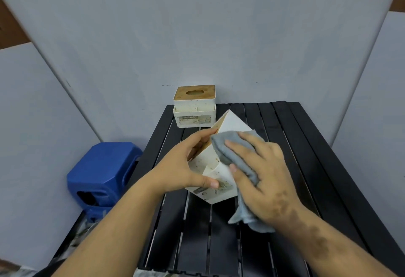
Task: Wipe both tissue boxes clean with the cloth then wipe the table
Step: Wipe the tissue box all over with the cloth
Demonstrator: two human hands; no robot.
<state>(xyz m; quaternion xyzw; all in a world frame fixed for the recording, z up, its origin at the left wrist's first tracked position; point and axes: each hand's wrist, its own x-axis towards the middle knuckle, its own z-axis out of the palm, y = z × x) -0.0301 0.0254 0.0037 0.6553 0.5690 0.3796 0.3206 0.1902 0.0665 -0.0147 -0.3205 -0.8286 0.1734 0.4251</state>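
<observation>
A white speckled tissue box (215,174) is tilted up on one corner over the middle of the black slatted table (306,145). My left hand (186,167) grips its left side, thumb on the lower front edge. My right hand (260,173) presses a grey cloth (230,147) against the box's upper right face; the cloth's tail hangs below my wrist. A second white tissue box (194,105) with a wooden lid stands upright at the table's far left edge.
A blue plastic stool (103,173) stands on the floor left of the table. Grey wall panels close in behind and on both sides. The table's right half and near part are bare slats.
</observation>
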